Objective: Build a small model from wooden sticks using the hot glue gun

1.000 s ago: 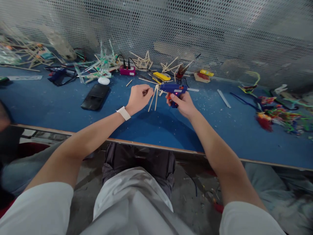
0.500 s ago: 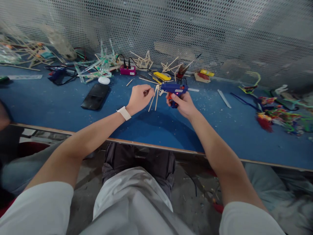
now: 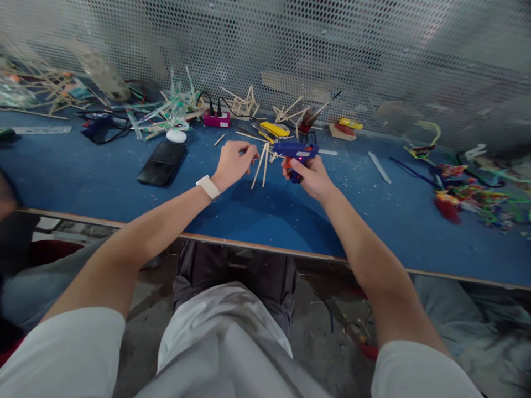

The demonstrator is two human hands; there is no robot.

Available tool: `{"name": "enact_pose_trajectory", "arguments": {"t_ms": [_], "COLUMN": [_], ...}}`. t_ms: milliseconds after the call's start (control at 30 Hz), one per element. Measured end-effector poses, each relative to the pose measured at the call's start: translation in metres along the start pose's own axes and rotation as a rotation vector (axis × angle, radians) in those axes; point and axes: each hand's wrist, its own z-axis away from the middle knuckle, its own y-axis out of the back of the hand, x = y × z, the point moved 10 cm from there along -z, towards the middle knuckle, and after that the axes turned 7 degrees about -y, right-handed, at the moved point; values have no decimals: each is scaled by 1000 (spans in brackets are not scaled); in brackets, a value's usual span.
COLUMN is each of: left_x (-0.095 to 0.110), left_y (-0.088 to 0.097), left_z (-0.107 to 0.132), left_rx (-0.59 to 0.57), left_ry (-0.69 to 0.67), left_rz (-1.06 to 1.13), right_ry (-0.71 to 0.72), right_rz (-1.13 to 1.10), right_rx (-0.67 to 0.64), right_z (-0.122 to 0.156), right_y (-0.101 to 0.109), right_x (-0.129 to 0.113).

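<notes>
My right hand [image 3: 311,174] is wrapped around the grip of a blue hot glue gun [image 3: 295,149], a finger by its orange trigger. A red light glows on the gun's side, and a clear glue stick [image 3: 328,152] pokes from its back end. Its nozzle points left, close to the top of a small frame of thin wooden sticks [image 3: 265,166] that stands on the blue table. Just left of that frame is my left hand [image 3: 235,165], its fingers loosely bent and apart, with nothing visible in them. A pale band [image 3: 208,187] circles my left wrist.
A black phone [image 3: 162,163] and a white oval object [image 3: 176,136] lie to the left. Behind are a purple power adapter [image 3: 216,119] with cables, a yellow cutter [image 3: 275,129] and stick structures [image 3: 244,103]. Another glue stick [image 3: 379,167] lies right. Perforated metal backs the table.
My left hand has drawn slightly left from the stick frame, and its fingers have loosened. The right hand and glue gun stay in place.
</notes>
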Motion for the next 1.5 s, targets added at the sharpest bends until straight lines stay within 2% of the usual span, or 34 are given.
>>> {"name": "enact_pose_trajectory", "arguments": {"t_ms": [67,133,233,400,600,733,833,933,1033,1267,1400,1500], "left_x": [-17,-22,-22,-10,-27,-36,-27,-12,-1,20,26,27], "left_y": [5,13,22,29,5,-22,-36,-36,-29,-23,-19,-21], "left_z": [-3,-7,-11,-12,-12,-4,4,6,5,4,5,6], "left_rx": [20,60,101,150,-1,-179,-310,-348,-315,-219,-184,-205], "left_ry": [89,74,46,-28,55,182,202,134,52,-107,-131,-118], "left_rz": [-25,-51,-36,26,198,341,433,427,352,267,266,279], "right_ry": [0,8,20,-8,-24,-28,-29,-27,-23,56,124,157], "right_rz": [1,4,12,29,30,35,52,59,68,139,213,227], "right_rx": [-5,-11,-14,-9,6,14,36,39,45,182,297,333], "right_z": [0,1,2,2,2,1,1,0,0,-2,2,5], "right_y": [0,-1,-2,-3,-2,0,2,2,1,16,27,30], "right_x": [0,-1,-2,-1,1,1,0,0,0,-5,-14,-20]}}
